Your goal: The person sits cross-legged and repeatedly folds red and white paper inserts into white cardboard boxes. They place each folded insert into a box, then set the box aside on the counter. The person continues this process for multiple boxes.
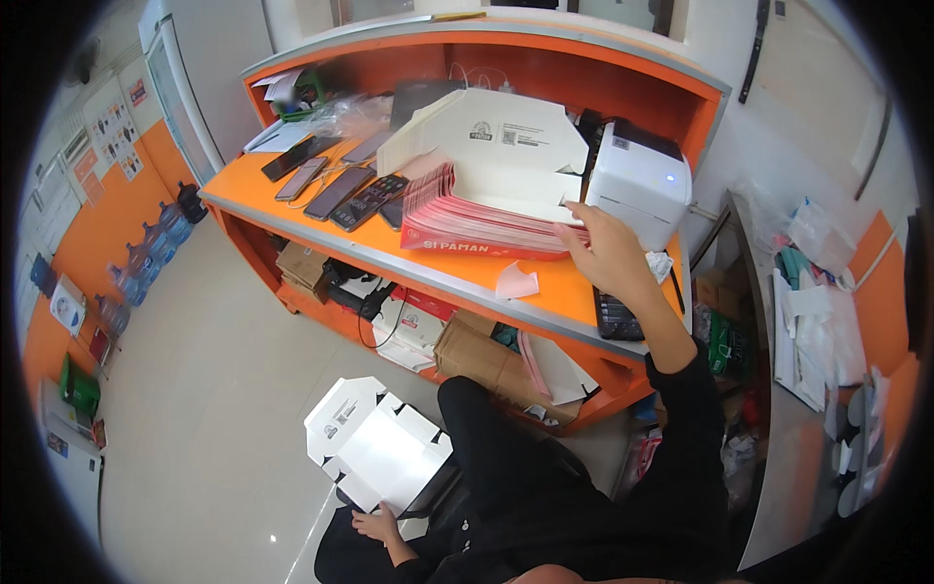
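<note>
A white flat box blank [394, 453] with cut flaps and small dark print lies tilted over my lap. My left hand [377, 525] grips its near edge, with the thumb on top. On the orange desk sits a thick stack of similar box blanks [477, 209], white inside with red and pink outer edges. At the right corner of that stack, my right hand [611, 251] pinches the edge of the top blank between thumb and fingers. How many layers it holds cannot be made out.
A white label printer [639, 185] stands just right of the stack. Several phones [339, 193] lie left of it on the desk [443, 271]. A paper scrap [517, 281] and a dark device [618, 317] rest near the front edge. Cardboard boxes [496, 364] fill the shelf below.
</note>
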